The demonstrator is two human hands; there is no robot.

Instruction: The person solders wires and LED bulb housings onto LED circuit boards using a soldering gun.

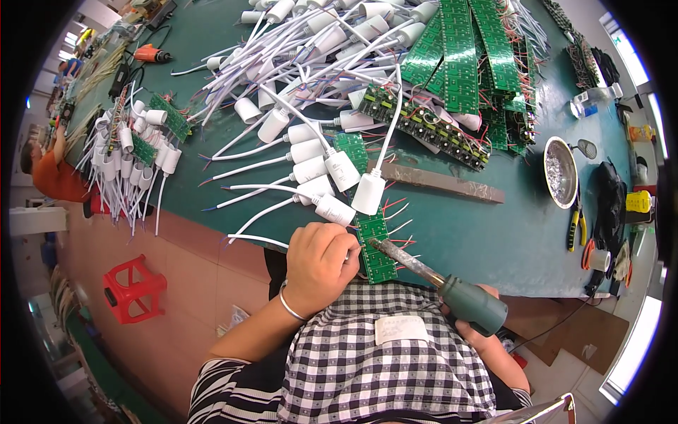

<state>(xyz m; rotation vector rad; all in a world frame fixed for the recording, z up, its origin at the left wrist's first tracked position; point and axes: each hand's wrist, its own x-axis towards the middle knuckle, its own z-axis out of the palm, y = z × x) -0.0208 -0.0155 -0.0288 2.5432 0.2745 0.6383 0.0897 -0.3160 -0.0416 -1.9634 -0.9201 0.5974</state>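
My right hand (482, 326) is wrapped round the dark green handle of a soldering iron (472, 305). The iron's metal tip rests on or just above a green circuit board strip (382, 263) at the table's near edge. Red and white wires stick out from the strip's right side. At the strip's left edge, my left hand (321, 258) is closed in a pinch; what its fingers hold is hidden. Just beyond that hand lie white cylindrical caps (335, 210) with white cables, several in a row along the strip. One cap (369, 193) sits over the strip, its cable pointing away.
A large heap of white cabled caps (332, 39) and stacked green boards (459, 63) fills the far side. A brown bar (438, 181) lies behind the strip. To the right are a metal bowl (560, 173), pliers (577, 222) and a bottle (595, 100). A red stool (135, 290) stands left.
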